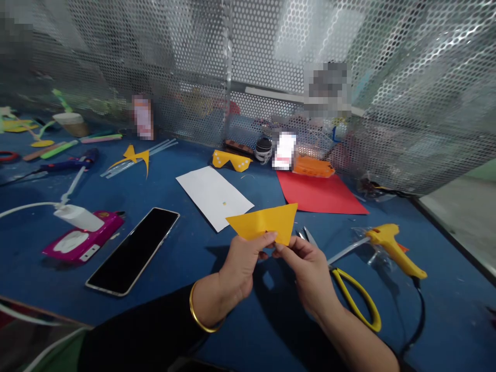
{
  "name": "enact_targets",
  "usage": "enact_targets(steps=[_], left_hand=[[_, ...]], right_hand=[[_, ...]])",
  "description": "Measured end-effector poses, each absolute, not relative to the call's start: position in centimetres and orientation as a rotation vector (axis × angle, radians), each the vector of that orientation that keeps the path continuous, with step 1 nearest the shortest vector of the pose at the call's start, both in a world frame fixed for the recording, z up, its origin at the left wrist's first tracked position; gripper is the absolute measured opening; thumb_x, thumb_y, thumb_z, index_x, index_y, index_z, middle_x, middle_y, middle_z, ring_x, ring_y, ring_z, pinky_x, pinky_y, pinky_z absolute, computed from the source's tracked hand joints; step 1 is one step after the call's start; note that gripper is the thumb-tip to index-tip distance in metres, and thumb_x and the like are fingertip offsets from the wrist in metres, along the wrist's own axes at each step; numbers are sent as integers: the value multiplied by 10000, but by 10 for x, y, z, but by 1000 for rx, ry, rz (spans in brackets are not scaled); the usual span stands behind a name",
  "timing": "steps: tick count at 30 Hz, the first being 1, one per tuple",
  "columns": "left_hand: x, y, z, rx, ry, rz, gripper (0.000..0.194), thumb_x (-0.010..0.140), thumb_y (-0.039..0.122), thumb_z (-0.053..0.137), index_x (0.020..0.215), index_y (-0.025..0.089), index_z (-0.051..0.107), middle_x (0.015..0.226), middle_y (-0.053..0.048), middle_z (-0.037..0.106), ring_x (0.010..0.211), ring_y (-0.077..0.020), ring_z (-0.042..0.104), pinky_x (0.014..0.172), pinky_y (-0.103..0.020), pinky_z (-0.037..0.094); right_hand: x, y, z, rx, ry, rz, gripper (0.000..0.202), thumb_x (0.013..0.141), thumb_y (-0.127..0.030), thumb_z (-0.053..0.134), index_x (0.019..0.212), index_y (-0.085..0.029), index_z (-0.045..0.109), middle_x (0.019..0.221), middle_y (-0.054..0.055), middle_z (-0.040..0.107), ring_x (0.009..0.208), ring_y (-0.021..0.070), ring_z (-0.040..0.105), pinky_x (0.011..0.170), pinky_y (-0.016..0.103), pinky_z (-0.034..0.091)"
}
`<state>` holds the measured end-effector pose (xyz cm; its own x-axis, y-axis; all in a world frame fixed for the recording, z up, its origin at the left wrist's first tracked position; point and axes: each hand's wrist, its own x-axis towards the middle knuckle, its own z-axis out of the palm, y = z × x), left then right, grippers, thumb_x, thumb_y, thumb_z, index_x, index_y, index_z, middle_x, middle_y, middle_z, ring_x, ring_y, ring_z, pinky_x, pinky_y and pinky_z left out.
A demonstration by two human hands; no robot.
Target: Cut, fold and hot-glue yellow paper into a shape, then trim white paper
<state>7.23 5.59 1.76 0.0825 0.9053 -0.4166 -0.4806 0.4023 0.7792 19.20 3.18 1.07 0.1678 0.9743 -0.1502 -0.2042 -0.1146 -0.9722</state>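
Note:
A piece of yellow paper (267, 219) with slanted sides is held up above the blue table, between both hands. My left hand (242, 261) pinches its lower edge, thumb lying over the front. Close beside it, my right hand (310, 268) grips the lower right part between thumb and fingers. White paper (211, 196) lies just behind on the left, and a red sheet (318, 194) lies behind on the right. Scissors with yellow handles (358, 299) rest by my right wrist, their blades partly hidden behind that hand.
A yellow glue gun (395, 250) with a cord lies right. On the left are a black phone (134, 253), a magenta power strip (85, 237) and a blue glue gun (72, 163). Yellow paper glasses (232, 160) stand near the perforated metal screen (186, 67).

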Motion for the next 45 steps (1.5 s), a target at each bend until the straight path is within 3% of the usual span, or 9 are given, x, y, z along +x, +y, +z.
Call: enact_targets(steps=[16, 19, 23, 26, 31, 37, 45], left_hand=[[73, 54, 15, 512, 960, 1063, 286, 633, 307, 873, 875, 185, 782, 967, -50, 756, 836, -148, 636, 690, -245, 436], [72, 56, 18, 493, 915, 1092, 434, 648, 444, 871, 990, 198, 767, 1069, -66, 744, 928, -180, 642, 719, -258, 470], [64, 66, 24, 384, 974, 1233, 584, 769, 677, 684, 1067, 178, 741, 1051, -96, 732, 881, -179, 643, 683, -265, 480], [57, 75, 27, 456, 1086, 1268, 477, 777, 605, 709, 957, 167, 772, 972, -93, 736, 886, -174, 642, 671, -244, 457], [53, 77, 33, 800, 1124, 1112, 200, 688, 334, 830, 826, 192, 800, 873, -58, 762, 825, -153, 648, 707, -242, 458], [57, 70, 36, 795, 936, 699, 250, 582, 182, 861, 825, 152, 807, 844, -88, 781, 705, -186, 681, 719, -316, 528], [61, 62, 30, 717, 888, 724, 261, 621, 183, 849, 873, 130, 806, 907, -124, 786, 761, -212, 708, 742, -313, 542]], right_hand=[[195, 34, 7, -1238, -816, 1177, 252, 661, -424, 865, 718, -206, 753, 722, 5, 713, 743, 146, 630, 761, 277, 500], [208, 39, 11, -1253, -814, 1108, 237, 663, -406, 865, 701, -209, 739, 705, -1, 704, 728, 136, 609, 767, 271, 480], [233, 44, 24, -1329, -916, 1037, 228, 688, -389, 840, 668, -203, 710, 696, 7, 689, 692, 135, 580, 699, 269, 454], [249, 45, 37, -1403, -1075, 1089, 237, 684, -395, 829, 664, -197, 701, 673, 13, 672, 624, 128, 538, 597, 263, 408], [261, 43, 50, -1450, -1379, 1251, 236, 686, -381, 803, 651, -187, 675, 627, -11, 616, 594, 108, 489, 580, 249, 384], [260, 43, 46, -1402, -1465, 1299, 220, 728, -388, 771, 694, -186, 693, 693, 10, 661, 665, 135, 555, 642, 269, 425], [247, 43, 37, -1347, -1320, 1218, 189, 718, -375, 788, 686, -205, 711, 672, 11, 674, 672, 154, 586, 678, 301, 462]])
